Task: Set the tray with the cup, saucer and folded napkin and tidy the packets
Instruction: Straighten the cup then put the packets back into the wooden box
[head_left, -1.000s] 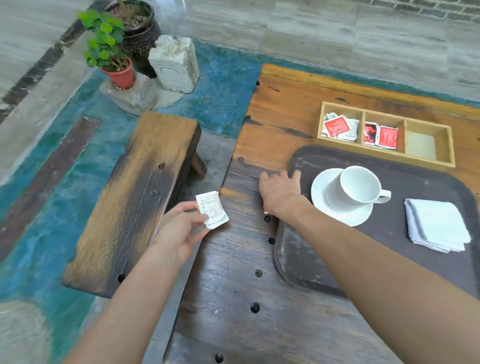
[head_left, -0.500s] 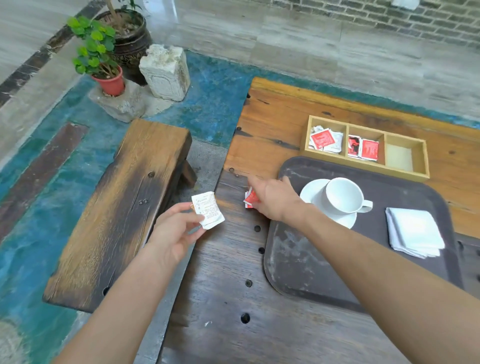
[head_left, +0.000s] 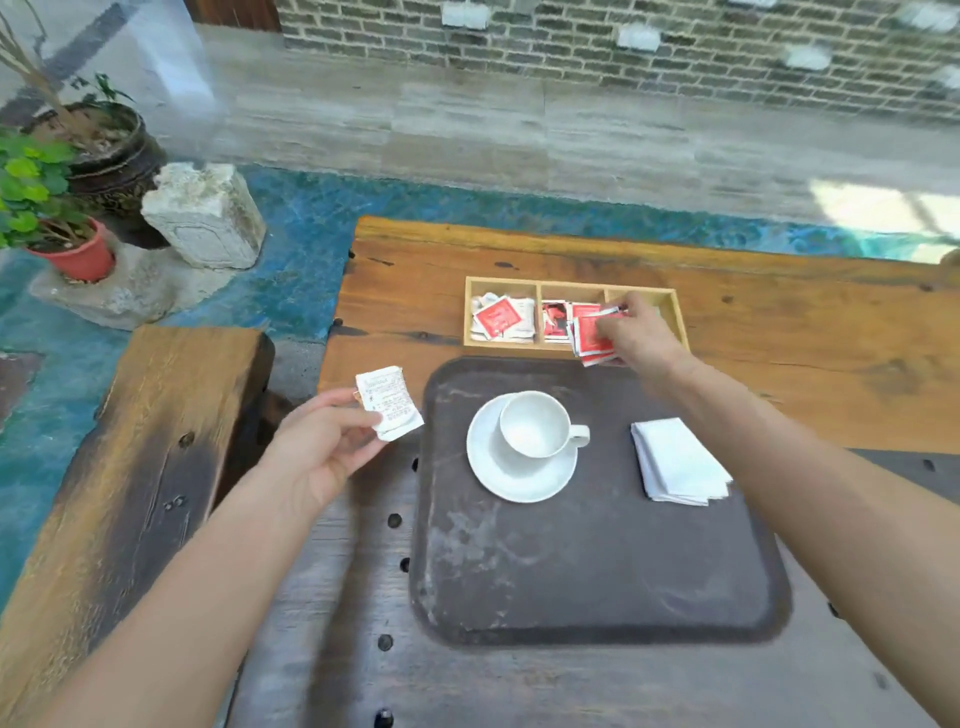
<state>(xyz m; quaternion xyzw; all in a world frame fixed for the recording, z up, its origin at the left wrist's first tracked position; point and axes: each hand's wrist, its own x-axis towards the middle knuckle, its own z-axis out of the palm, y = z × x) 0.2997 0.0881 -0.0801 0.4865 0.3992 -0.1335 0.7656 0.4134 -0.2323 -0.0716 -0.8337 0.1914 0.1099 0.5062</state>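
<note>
Room: we see a brick wall (head_left: 623, 47) across the top of the frame, pale paving below it, and a blue floor (head_left: 291, 280) at the left.
Table: our wooden table (head_left: 779, 332) fills the centre and right; a bench (head_left: 140, 457) lies at lower left, potted plants (head_left: 47, 208) at upper left.
Tray: the dark tray (head_left: 587, 582) sits in the middle of the frame.
Cup and saucer: the white cup (head_left: 535, 423) stands on its saucer (head_left: 519, 478) in the tray's upper left.
Napkin: the folded napkin (head_left: 675, 462) lies on the tray's right side.
Organizer: the wooden box (head_left: 524, 283) above the tray holds packets in its left and middle compartments.
Right hand: our right hand (head_left: 639, 332) pinches red packets (head_left: 592, 338) over the box's front edge.
Left hand: our left hand (head_left: 322, 447) grips a white packet (head_left: 389, 402) left of the tray.
Change: half a second ago our right hand was at the tray's left edge; now it is at the box.
</note>
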